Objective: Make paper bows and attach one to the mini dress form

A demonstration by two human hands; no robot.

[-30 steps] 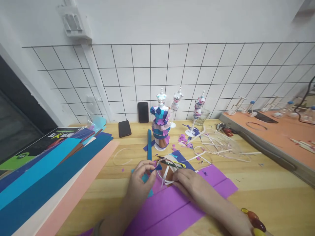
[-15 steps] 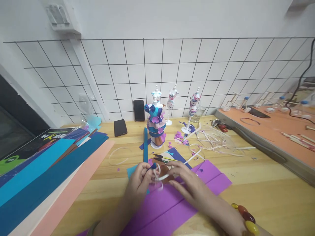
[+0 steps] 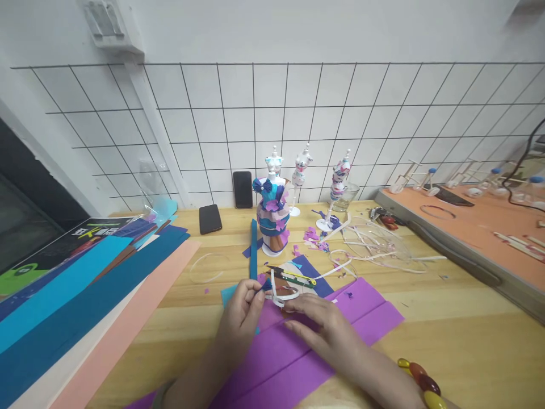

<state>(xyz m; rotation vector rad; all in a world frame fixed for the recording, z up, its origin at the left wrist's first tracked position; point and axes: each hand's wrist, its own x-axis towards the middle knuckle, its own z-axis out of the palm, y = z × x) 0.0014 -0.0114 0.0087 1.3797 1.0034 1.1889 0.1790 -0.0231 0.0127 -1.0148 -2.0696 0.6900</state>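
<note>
Watching from afar, I saw the left hand [image 3: 242, 311] closed in a pinch, thumb and fingertips on a small piece of blue paper [image 3: 267, 285], low over the table [image 3: 451, 335] and nearer to me than the doll stand [image 3: 272, 221]. The right hand [image 3: 326, 321] was half spread, thumb and fingers apart, beside a white strip [image 3: 273, 284] that curled between the two hands; I could not tell whether its fingertips touched the strip, or whether the strip was fixed to the paper. I judged the blue paper very light and thin, stiff only along its folds, so a hard squeeze would have creased it. A soft pinch at one end seemed the best hold. The strip looked springy and likely to twist; I would have taken it by a loose end. Purple paper [image 3: 279, 360] lay beneath the right hand, smooth enough, I guessed, to slide if leaned on
</note>
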